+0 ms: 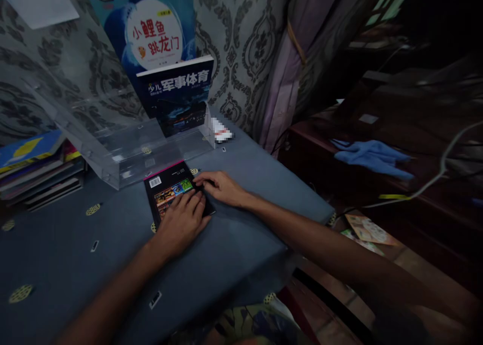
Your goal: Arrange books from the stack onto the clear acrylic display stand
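A dark book (153, 200) lies flat on the cloth-covered table, back cover up, with a barcode, a pink spine edge and small colour pictures. My left hand (183, 214) is spread flat across its lower part, fingers stretched out over the cover. At the book's right edge, my right hand (222, 188) has its thumb and forefinger closed on the edge; the exact contact is partly hidden. Just behind the book stands a clear plastic rack (132, 144). A dark blue book (181, 98) with white Chinese lettering stands upright in the rack's right part.
Taller behind leans a blue picture book (154, 33) against the patterned curtain (241, 48). On the left is a stack of books (41, 169). Across a gap to the right, a blue cloth (372, 156) lies on dark furniture, with a pale cable (433, 181) nearby.
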Demonstrator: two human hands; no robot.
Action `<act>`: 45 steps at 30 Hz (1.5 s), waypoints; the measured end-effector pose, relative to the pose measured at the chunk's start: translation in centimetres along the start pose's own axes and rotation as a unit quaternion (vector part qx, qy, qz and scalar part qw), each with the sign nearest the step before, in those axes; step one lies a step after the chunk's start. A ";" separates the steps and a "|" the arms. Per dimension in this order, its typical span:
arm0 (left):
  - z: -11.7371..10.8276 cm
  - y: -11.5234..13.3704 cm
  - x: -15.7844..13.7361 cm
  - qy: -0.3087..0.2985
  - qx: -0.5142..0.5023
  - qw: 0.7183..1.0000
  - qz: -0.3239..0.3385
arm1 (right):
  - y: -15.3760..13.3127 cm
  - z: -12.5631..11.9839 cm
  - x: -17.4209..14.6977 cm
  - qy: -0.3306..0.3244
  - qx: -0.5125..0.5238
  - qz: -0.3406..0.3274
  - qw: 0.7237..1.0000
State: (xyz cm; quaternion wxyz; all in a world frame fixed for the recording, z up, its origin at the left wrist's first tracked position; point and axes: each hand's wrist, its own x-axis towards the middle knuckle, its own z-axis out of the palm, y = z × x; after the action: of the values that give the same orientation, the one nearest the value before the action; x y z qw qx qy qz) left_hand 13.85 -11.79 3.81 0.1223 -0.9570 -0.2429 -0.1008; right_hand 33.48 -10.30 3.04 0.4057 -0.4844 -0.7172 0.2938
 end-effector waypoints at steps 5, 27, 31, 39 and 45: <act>0.2 0.1 -0.1 0.016 -0.004 1.000 0.004 | -0.1 -0.1 0.0 -0.002 -0.014 -0.002 1.000; 0.7 0.2 -0.1 0.021 -0.005 1.000 -0.003 | 0.2 0.4 -0.3 0.001 -0.103 -0.089 0.991; 0.6 0.3 -0.1 0.009 -0.012 1.000 -0.009 | 0.6 0.7 0.0 -0.011 -0.122 -0.117 0.986; -0.8 -2.8 -0.2 0.038 -0.147 0.986 -0.063 | 0.5 1.6 2.4 -0.025 -0.203 -0.102 0.974; 1.5 -9.1 -2.8 0.096 -0.098 0.963 -0.234 | -0.9 4.4 5.4 -0.074 -0.239 -0.135 0.959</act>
State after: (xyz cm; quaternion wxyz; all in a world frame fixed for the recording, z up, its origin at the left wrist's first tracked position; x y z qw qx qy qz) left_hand 7.20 -4.86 3.39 0.0233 -0.8668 -0.4358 -0.2410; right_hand 28.15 -5.70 3.24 0.2602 -0.4425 -0.8533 0.0913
